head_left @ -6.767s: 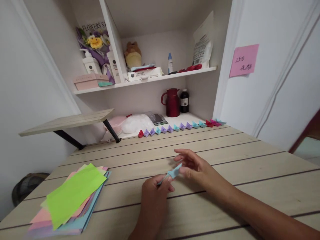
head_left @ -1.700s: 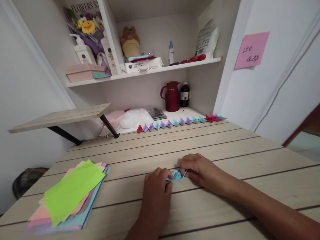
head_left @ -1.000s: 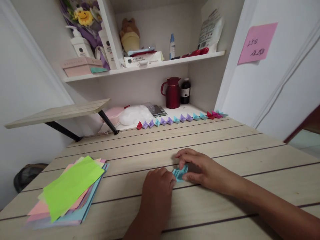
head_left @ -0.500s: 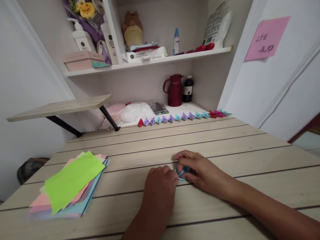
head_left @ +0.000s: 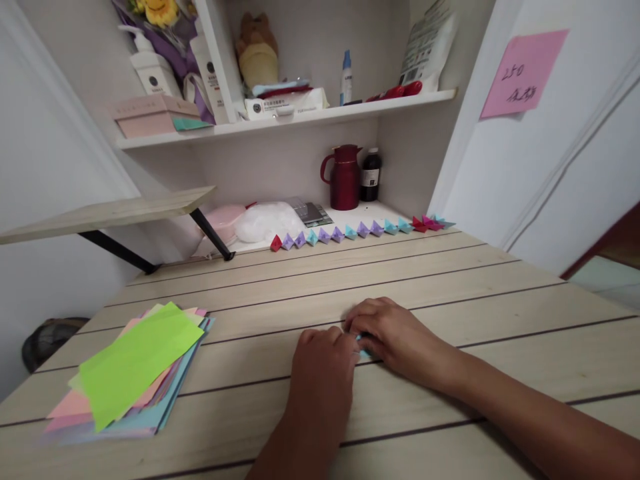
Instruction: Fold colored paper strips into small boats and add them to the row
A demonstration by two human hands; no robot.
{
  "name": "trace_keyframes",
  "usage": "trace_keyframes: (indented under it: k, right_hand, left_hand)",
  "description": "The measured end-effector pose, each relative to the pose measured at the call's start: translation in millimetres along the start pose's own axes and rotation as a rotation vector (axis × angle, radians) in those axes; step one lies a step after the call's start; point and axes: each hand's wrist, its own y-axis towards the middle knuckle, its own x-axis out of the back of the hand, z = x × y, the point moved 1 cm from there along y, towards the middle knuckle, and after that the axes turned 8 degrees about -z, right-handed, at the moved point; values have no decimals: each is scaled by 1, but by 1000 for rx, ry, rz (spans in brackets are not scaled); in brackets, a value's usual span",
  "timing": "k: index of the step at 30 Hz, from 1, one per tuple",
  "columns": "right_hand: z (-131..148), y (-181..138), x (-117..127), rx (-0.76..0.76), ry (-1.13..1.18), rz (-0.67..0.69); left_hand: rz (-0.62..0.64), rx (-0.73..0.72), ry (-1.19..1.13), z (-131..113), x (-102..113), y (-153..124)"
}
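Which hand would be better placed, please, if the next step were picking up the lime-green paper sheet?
Probably the left hand: the lime-green paper sheet lies to its left, with the right hand farther away. Both hands are at the light-blue paper, though.

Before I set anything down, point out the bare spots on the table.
Bare table: between the stack and the left hand; from the right hand back toward the boats; and beyond the right forearm, toward the right edge. Crowded: the far edge along the boats, and around the blue paper between the hands.
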Motion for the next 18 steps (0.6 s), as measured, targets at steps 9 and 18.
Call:
trace_keyframes:
  k: [9, 18]
  right_hand:
    - [-25, 0, 13, -265, 422, -140]
    - [-44, 2, 7, -396, 489, -181]
  left_hand:
    - [-30, 121, -71, 9, 8, -8]
    - [-36, 203, -236, 10, 10, -11]
